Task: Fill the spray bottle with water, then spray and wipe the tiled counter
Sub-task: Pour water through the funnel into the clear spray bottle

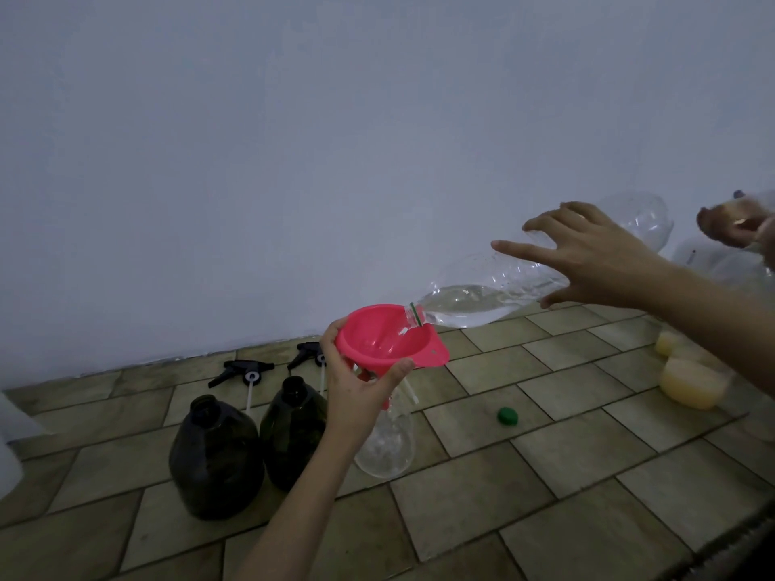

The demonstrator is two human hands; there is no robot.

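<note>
My right hand (595, 257) grips a large clear water bottle (482, 299) tipped nearly level, its mouth over a pink funnel (390, 337). My left hand (356, 392) holds the funnel's neck, which sits in the top of a clear spray bottle (388, 442) standing on the tiled counter (566, 454). Water lies in the lower part of the tipped bottle. Two dark green spray bottles (216, 454) (293, 429) stand open to the left. Two black spray triggers (245, 371) (308, 354) with white tubes lie behind them by the wall.
A green cap (507, 416) lies on the tiles right of the clear bottle. Yellow sponges (687, 381) sit at the right. More clear plastic containers (713, 262) stand at the far right, where another person's hand (734, 228) shows. A white object (12, 438) is at the left edge.
</note>
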